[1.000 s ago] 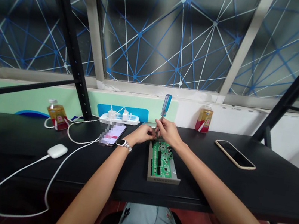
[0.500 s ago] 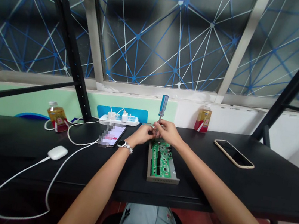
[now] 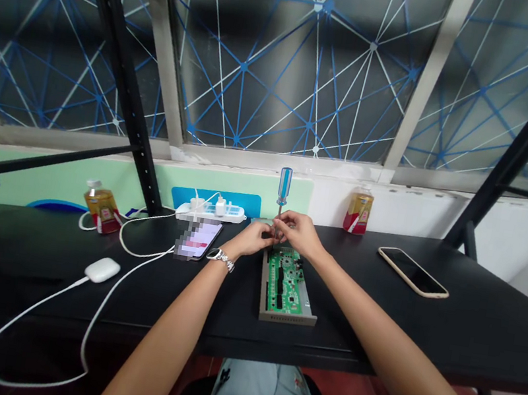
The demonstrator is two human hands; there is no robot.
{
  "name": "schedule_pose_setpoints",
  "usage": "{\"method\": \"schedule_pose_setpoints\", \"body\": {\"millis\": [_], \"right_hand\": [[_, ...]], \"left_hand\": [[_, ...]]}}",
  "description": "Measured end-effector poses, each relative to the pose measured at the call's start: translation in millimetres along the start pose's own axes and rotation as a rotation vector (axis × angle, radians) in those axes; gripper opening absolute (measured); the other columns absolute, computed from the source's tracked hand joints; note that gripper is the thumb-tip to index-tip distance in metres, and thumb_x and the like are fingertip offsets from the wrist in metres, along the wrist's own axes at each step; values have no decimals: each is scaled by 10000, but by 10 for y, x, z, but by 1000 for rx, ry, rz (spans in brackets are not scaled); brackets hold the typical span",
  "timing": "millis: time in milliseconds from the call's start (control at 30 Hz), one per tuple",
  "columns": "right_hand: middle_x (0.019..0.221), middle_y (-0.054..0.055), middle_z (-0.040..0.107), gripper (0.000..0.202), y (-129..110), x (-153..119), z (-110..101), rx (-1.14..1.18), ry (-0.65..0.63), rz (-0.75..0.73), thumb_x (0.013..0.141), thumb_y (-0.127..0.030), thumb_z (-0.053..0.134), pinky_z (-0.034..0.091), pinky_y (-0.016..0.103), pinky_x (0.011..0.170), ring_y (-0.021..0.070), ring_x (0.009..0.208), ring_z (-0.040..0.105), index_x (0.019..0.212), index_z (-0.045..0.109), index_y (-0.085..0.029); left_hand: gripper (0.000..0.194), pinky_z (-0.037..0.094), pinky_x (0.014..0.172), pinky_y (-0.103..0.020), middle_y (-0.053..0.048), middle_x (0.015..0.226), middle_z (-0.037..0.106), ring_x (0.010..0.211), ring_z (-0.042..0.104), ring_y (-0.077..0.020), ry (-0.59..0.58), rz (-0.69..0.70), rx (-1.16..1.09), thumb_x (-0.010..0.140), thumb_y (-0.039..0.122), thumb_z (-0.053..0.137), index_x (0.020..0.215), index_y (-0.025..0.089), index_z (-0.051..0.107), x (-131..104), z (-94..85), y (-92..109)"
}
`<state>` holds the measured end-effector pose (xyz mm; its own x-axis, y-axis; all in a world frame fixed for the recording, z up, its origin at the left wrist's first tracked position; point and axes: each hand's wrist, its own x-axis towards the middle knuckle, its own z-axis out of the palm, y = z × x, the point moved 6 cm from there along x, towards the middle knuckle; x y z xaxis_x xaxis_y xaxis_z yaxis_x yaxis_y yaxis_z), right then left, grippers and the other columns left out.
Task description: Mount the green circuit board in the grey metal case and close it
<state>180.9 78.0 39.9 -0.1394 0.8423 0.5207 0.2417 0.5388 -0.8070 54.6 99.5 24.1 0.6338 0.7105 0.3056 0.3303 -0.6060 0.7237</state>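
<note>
A left hand (image 3: 253,237) wearing a silver wristwatch (image 3: 220,256) pinches closed around the thin metal shaft of a blue-handled screwdriver (image 3: 284,190), standing upright at the far end of a green circuit board (image 3: 284,282) in its grey metal tray (image 3: 287,317), mid-desk; the right hand (image 3: 299,232) closes on the same shaft. Gripped so low, the tip could slip and gouge the densely populated board

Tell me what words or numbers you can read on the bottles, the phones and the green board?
None can be read.
Left bottle label: too small.
Right bottle label: too small.
Left phone screen: blurred out.
Right phone screen: dark.
Green circuit board markings: too small.
</note>
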Motion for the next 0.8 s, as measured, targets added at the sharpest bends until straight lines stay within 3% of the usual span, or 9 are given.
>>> {"method": "schedule_pose_setpoints", "body": {"millis": [100, 300, 567, 700, 800], "right_hand": [[666, 30, 680, 270, -5, -3, -34, -22, 41, 14, 802, -435, 672, 537, 278, 487, 166, 528, 638, 823, 632, -169], [695, 36, 697, 280, -53, -10, -24, -88, -3, -11, 839, -431, 617, 520, 271, 491, 149, 506, 617, 862, 687, -161], [765, 51, 720, 266, -113, -11, -41, -155, 30, -53, 828, -412, 630, 505, 261, 526, 167, 613, 648, 897, 703, -166], [705, 38, 693, 251, -87, -8, -78, -169, 79, -51, 817, -412, 637, 503, 260, 533, 168, 616, 641, 826, 678, -164], [770, 44, 704, 260, -65, -2, -73, -167, 79, -51, 809, -412, 650, 507, 259, 537, 170, 642, 651, 894, 683, -168]], "left_hand": [[283, 471, 813, -315, -69, 840, 710, 827, 632, -209, 25, 3, 19, 777, 397, 693, 785, 115, 671, -2, -15, -3], [281, 473, 822, -312, -69, 870, 708, 832, 627, -205, -17, 19, 22, 805, 399, 663, 826, 118, 673, -1, 0, 11], [254, 479, 815, -315, -68, 848, 709, 838, 619, -212, -24, 30, 67, 821, 381, 651, 792, 130, 683, -12, -25, 84], [288, 487, 794, -314, -69, 827, 706, 836, 620, -224, 45, 7, 65, 779, 409, 698, 803, 122, 693, -14, -55, 87], [296, 488, 761, -307, -54, 759, 691, 801, 620, -220, 72, -14, 53, 771, 415, 708, 746, 121, 682, -4, -64, 70]]}}
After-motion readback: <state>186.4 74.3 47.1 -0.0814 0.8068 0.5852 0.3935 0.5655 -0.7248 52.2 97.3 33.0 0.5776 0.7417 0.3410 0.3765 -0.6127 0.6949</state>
